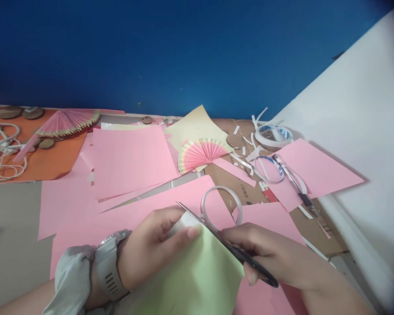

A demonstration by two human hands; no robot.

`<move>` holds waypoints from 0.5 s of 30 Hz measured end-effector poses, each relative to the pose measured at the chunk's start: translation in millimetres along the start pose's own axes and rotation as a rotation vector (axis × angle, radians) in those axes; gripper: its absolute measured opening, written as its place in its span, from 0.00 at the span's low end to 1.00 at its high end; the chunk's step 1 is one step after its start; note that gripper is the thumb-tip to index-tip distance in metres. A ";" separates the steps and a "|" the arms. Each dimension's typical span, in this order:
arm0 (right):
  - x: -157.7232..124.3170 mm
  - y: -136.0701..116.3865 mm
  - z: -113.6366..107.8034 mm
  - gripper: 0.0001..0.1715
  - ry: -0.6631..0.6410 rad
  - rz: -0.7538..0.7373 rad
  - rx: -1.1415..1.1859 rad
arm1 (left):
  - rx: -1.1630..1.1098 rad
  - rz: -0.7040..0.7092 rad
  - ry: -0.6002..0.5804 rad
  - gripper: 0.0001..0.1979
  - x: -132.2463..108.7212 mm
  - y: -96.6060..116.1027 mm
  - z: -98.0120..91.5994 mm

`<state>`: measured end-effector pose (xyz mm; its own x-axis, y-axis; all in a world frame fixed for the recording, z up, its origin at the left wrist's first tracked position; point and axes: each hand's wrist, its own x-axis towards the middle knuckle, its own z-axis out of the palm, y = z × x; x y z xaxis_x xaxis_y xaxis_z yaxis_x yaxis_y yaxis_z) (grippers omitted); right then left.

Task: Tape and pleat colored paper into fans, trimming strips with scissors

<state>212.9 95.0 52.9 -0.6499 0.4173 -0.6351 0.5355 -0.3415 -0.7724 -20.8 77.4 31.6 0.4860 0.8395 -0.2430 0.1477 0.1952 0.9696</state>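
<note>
My left hand (164, 245), with a grey watch at the wrist, grips the top edge of a light green sheet of paper (197, 280). Its thumb presses on the paper's pale upper corner. In my right hand (256, 245) is a pair of black-handled scissors (236, 253). The blades point up and left, lying along the sheet's upper edge beside my left thumb. Whether the blades are apart cannot be made out. Just behind the scissors stands a roll of white tape (238, 201), partly hidden by my right hand.
Pink sheets (134, 162) cover much of the table. Two folded paper fans (203, 155) lie behind, one on an orange sheet (62, 162) near a white cable (6, 153). Tape rolls (274, 135), a pen (292, 179) and paper scraps lie right. A blue wall (184, 52) stands behind.
</note>
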 end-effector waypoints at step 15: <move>-0.1 -2.6 2.8 0.05 0.034 0.029 -0.029 | 0.011 -0.008 0.002 0.18 0.5 0.4 -0.3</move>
<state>210.1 93.5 55.1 -0.6155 0.4361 -0.6565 0.5697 -0.3294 -0.7530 -20.7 78.0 31.9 0.4832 0.8387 -0.2511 0.1613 0.1966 0.9671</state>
